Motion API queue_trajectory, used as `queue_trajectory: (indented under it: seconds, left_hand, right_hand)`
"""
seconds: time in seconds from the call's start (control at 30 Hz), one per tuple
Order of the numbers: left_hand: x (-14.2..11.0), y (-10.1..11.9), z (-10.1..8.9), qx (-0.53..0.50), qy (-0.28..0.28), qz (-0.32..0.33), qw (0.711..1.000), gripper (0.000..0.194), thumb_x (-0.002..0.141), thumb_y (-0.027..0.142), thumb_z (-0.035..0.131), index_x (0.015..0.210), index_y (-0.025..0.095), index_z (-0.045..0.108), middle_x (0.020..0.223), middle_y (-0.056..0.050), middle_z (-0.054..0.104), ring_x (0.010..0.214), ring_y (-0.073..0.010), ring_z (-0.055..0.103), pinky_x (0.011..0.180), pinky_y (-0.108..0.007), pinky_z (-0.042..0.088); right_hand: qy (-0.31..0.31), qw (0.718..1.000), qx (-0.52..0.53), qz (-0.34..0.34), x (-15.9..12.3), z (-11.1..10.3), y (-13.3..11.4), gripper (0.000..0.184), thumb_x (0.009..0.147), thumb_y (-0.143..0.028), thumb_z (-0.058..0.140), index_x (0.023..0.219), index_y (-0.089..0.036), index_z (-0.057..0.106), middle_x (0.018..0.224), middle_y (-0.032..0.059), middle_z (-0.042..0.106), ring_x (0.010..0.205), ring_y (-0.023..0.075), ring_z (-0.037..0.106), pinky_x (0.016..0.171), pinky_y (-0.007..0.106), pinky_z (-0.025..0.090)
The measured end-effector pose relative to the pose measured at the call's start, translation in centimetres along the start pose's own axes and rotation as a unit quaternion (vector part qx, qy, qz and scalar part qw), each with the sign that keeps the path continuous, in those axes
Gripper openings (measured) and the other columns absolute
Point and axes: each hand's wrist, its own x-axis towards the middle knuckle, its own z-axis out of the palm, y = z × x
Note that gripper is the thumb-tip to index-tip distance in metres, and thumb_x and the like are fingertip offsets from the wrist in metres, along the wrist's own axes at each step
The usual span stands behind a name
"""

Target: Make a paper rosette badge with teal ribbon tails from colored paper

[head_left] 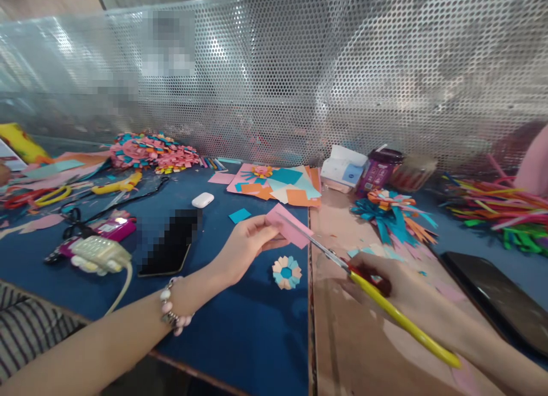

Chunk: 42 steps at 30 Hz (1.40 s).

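Observation:
My left hand [252, 239] pinches the left end of a pink paper piece [295, 227] above the blue table. In my right hand [379, 279] is a pair of scissors [385, 310] with yellow handles, its metal blades reaching over the pink paper. Whether the blades are parted cannot be made out. Just below the paper lies a round paper flower [286, 272] in peach and light blue with a blue middle. A small blue paper square [240, 215] rests behind my left hand.
Behind stands a perforated metal panel [274, 71]. Coloured paper sheets [286, 179] and a pile of paper flowers [149, 150] lie at the back. A phone [171, 245], a white earbud case [202, 199] and a power strip [100, 252] are left; another phone [496, 299] is right.

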Motion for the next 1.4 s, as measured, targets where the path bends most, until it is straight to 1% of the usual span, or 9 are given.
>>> queue_trajectory:
  seconds: [0.2, 0.33, 0.43, 0.63, 0.8, 1.0, 1.1, 1.2, 1.4]
  left_hand:
    - [0.0, 0.1, 0.1, 0.015, -0.002, 0.014, 1.000, 0.011, 0.079, 0.024, 0.064, 0.083, 0.015, 0.070, 0.088, -0.004, 0.068, 0.088, -0.0165, 0.064, 0.085, -0.030, 0.053]
    - [0.0, 0.2, 0.0, 0.027, -0.003, 0.013, 1.000, 0.012, 0.079, 0.025, 0.063, 0.082, 0.015, 0.070, 0.087, -0.004, 0.068, 0.086, -0.0170, 0.065, 0.084, -0.031, 0.054]
    - [-0.1, 0.1, 0.0, 0.042, -0.010, 0.008, 0.999, 0.012, 0.080, 0.025, 0.063, 0.083, 0.016, 0.069, 0.087, -0.004, 0.068, 0.088, -0.0175, 0.064, 0.085, -0.032, 0.054]
    - [-0.1, -0.1, 0.0, 0.049, -0.015, 0.004, 0.999, 0.012, 0.079, 0.026, 0.065, 0.084, 0.016, 0.070, 0.087, -0.003, 0.068, 0.087, -0.0161, 0.064, 0.086, -0.032, 0.053]
    - [-0.1, -0.2, 0.0, 0.052, -0.020, 0.004, 0.998, 0.013, 0.079, 0.026, 0.065, 0.086, 0.016, 0.071, 0.089, -0.004, 0.069, 0.087, -0.0159, 0.064, 0.087, -0.032, 0.052]
    - [0.0, -0.2, 0.0, 0.051, -0.014, 0.004, 0.999, 0.014, 0.078, 0.026, 0.066, 0.085, 0.016, 0.072, 0.086, -0.005, 0.070, 0.085, -0.0159, 0.065, 0.086, -0.032, 0.053]
    - [-0.1, -0.2, 0.1, 0.048, -0.018, 0.004, 0.999, 0.015, 0.078, 0.027, 0.066, 0.085, 0.015, 0.072, 0.086, -0.005, 0.070, 0.084, -0.0160, 0.065, 0.086, -0.032, 0.053]
    - [-0.1, -0.3, 0.1, 0.048, -0.024, 0.006, 0.999, 0.017, 0.079, 0.028, 0.065, 0.087, 0.015, 0.072, 0.088, -0.006, 0.070, 0.085, -0.0166, 0.065, 0.087, -0.034, 0.052]
    - [0.0, -0.4, 0.1, 0.040, -0.018, -0.002, 0.999, 0.016, 0.078, 0.027, 0.065, 0.085, 0.015, 0.072, 0.088, -0.006, 0.070, 0.085, -0.0170, 0.065, 0.087, -0.034, 0.052]
  right_hand:
    - [-0.012, 1.000, 0.017, -0.009, -0.3, 0.1, -0.7, 0.019, 0.083, -0.038, 0.053, 0.085, -0.020, 0.056, 0.080, 0.0026, 0.065, 0.070, 0.0174, 0.057, 0.060, 0.026, 0.043]
    - [-0.028, 1.000, 0.014, -0.004, -0.6, -0.2, -1.4, 0.025, 0.081, -0.042, 0.050, 0.090, -0.019, 0.055, 0.088, 0.0064, 0.066, 0.077, 0.0209, 0.059, 0.065, 0.030, 0.046]
    - [-0.032, 0.999, 0.011, -0.011, -0.7, -0.4, -1.7, 0.027, 0.079, -0.044, 0.049, 0.090, -0.019, 0.053, 0.089, 0.0074, 0.065, 0.077, 0.0215, 0.059, 0.068, 0.033, 0.047]
    - [-0.041, 0.999, -0.028, 0.004, -0.9, -0.5, -2.2, 0.034, 0.080, -0.050, 0.041, 0.090, -0.020, 0.051, 0.088, 0.0087, 0.063, 0.076, 0.0224, 0.058, 0.066, 0.035, 0.047]
    - [-0.021, 0.999, -0.021, -0.011, -0.9, -0.5, -2.2, 0.033, 0.080, -0.052, 0.045, 0.089, -0.022, 0.052, 0.083, 0.0056, 0.063, 0.068, 0.0195, 0.057, 0.060, 0.031, 0.046]
    - [0.002, 0.999, -0.023, -0.026, -0.8, 0.0, -1.8, 0.022, 0.081, -0.044, 0.048, 0.084, -0.022, 0.052, 0.075, 0.0024, 0.062, 0.064, 0.0169, 0.054, 0.057, 0.028, 0.043]
    - [0.008, 0.999, -0.051, -0.016, -0.6, 0.5, -1.1, 0.015, 0.085, -0.033, 0.042, 0.081, -0.021, 0.050, 0.074, 0.0016, 0.061, 0.064, 0.0163, 0.052, 0.058, 0.028, 0.040]
    - [0.001, 0.997, -0.070, -0.013, -0.3, 1.0, -0.5, 0.016, 0.087, -0.028, 0.037, 0.076, -0.021, 0.047, 0.072, 0.0005, 0.059, 0.065, 0.0160, 0.050, 0.057, 0.027, 0.037]
    - [0.017, 0.996, -0.064, -0.063, 0.4, 1.5, 0.2, 0.014, 0.087, -0.026, 0.039, 0.075, -0.022, 0.045, 0.068, -0.0012, 0.056, 0.062, 0.0143, 0.047, 0.054, 0.025, 0.033]
